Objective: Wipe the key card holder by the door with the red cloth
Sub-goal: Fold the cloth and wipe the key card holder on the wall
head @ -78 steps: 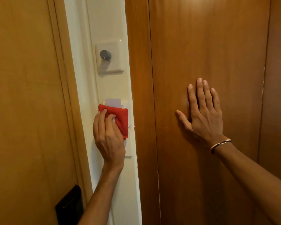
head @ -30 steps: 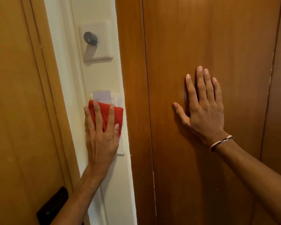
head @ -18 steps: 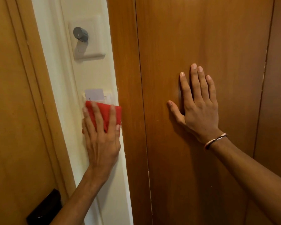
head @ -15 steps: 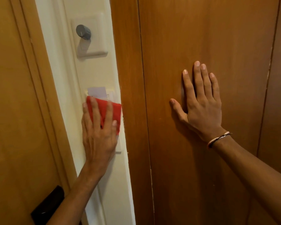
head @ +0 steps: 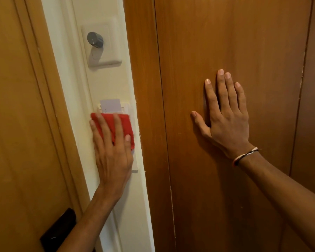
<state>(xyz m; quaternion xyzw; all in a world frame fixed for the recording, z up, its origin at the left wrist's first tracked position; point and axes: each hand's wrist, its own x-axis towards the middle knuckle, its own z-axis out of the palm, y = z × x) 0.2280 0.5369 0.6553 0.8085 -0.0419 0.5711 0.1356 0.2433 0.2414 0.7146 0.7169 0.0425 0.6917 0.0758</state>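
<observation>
Pressing red cloth (head: 125, 124) on key card holder (head: 135, 160) — left hand (head: 113, 155) flat; right hand (head: 227, 124) spread on door (head: 225, 42)

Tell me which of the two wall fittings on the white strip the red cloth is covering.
The lower one, the key card holder with the white card sticking up; the left hand presses the red cloth on it. The dimmer knob plate above stays bare.

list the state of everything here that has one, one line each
red cloth: folded, pressed flat on the holder
key card holder: mostly covered, lower edge showing
key card: inserted, top sticking out
left hand: flat on the cloth, fingers spread
right hand: empty, palm flat on the wooden panel
dimmer knob: untouched, setting unclear
</observation>
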